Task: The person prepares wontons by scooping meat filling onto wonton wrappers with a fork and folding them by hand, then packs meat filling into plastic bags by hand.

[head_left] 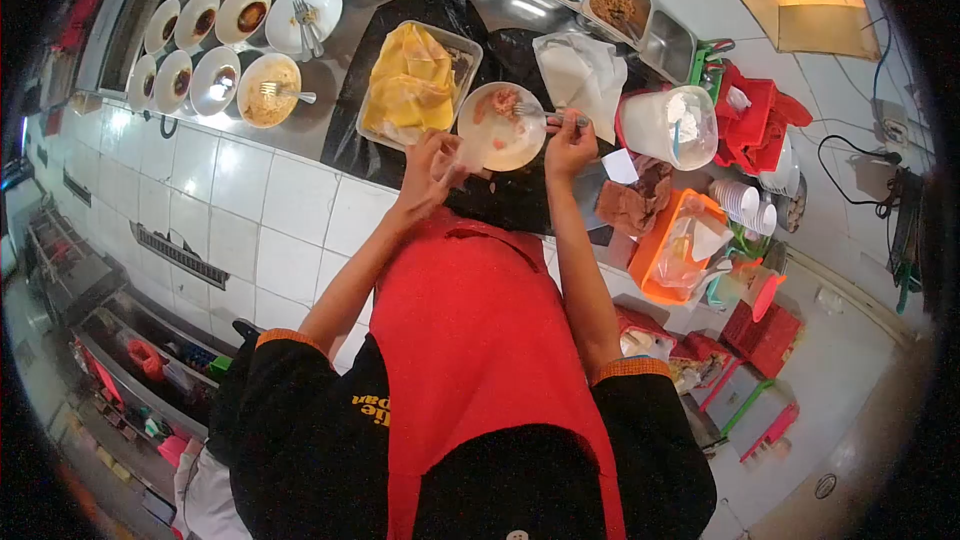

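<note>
My left hand (432, 168) is closed, its fingers pinching a thin pale wrapper (463, 162) that is partly blurred. In my right hand (570, 148) is a metal fork (535, 112), tines pointing left into a white bowl (513, 152). Pinkish minced filling (503, 103) sticks to the bowl's far side, around the tines. Just beyond my left hand, crumpled yellow sheets (412, 75) cover most of a metal tray (470, 48); what lies under them is mostly hidden.
Several bowls with dark sauce (252, 16) and a plate with forks (328, 2) stand at left. Right of the bowl are white paper (582, 75), a tub of white powder (645, 130), a brown cloth (632, 202) and an orange basket (655, 258). Food pans (618, 5) line the back.
</note>
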The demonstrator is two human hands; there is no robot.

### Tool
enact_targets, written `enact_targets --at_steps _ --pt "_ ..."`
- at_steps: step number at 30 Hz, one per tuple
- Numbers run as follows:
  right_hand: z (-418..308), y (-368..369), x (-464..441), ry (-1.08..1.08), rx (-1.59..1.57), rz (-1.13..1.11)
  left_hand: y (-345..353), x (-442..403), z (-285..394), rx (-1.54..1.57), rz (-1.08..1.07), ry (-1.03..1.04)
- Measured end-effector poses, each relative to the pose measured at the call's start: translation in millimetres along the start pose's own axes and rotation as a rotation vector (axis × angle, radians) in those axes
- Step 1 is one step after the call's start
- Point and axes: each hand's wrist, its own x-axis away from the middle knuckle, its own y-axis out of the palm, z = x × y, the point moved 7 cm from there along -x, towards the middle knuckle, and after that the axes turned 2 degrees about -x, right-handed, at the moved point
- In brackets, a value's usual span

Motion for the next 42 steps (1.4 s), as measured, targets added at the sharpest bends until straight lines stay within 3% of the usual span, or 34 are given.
enact_targets --at_steps 2,3,5,7,10,17,20,29,32,33,36,37,39,40,42 --pt "6.3 4.0 0.1 -0.002 -0.066 0.015 6.3 -2.3 -8.2 0.514 -0.043 -0.207" --pt "19.0 5.1 0.5 0.103 -0.157 0.043 7.3 -4.9 -4.9 0.509 -0.044 -0.207" --pt "37.8 5.3 5.8 0.214 -0.249 0.073 12.5 -2.9 -14.0 0.207 -0.068 -0.459" --pt "63.6 4.8 12.3 0.440 -0.353 0.127 14.5 -5.9 -6.0 0.149 -0.088 -0.439" --pt "74.8 2.0 18.4 0.517 -0.438 0.119 15.6 -4.0 -15.0 0.098 -0.097 -0.409" --pt "41.6 -37.0 20.0 0.437 -0.384 0.007 -16.2 7.4 -11.2 0.244 0.056 -0.494" --pt "33.0 -52.3 19.6 0.481 -0.458 -0.050 -11.7 18.3 -28.8 0.325 -0.005 -0.583" --pt "-47.7 -28.4 40.0 0.532 -0.620 -0.215 -5.0 23.6 -36.1 0.515 0.049 -0.609" --pt "-78.5 -11.9 52.5 0.271 -0.337 -0.193 -8.5 23.2 -33.0 0.509 0.075 -0.616" --pt "-86.6 -6.0 58.4 0.271 -0.337 -0.193 -12.6 22.2 -30.5 0.503 0.108 -0.616" --pt "-139.0 13.5 81.3 -0.062 -0.078 -0.392 -13.7 18.8 -27.9 0.555 0.104 -0.580" --pt "-137.9 15.9 85.1 -0.063 -0.076 -0.389 -11.5 18.2 -28.4 0.556 0.102 -0.579" --pt "-158.6 33.1 108.1 -0.531 0.019 -0.605 -14.1 13.5 -24.0 0.562 0.164 -0.490" --pt "-156.1 37.6 112.8 -0.531 0.020 -0.601 -14.4 13.7 -23.9 0.562 0.160 -0.487" --pt "-150.6 57.1 131.6 -0.596 0.089 -0.818 -17.4 11.9 -16.6 0.579 0.121 -0.468"
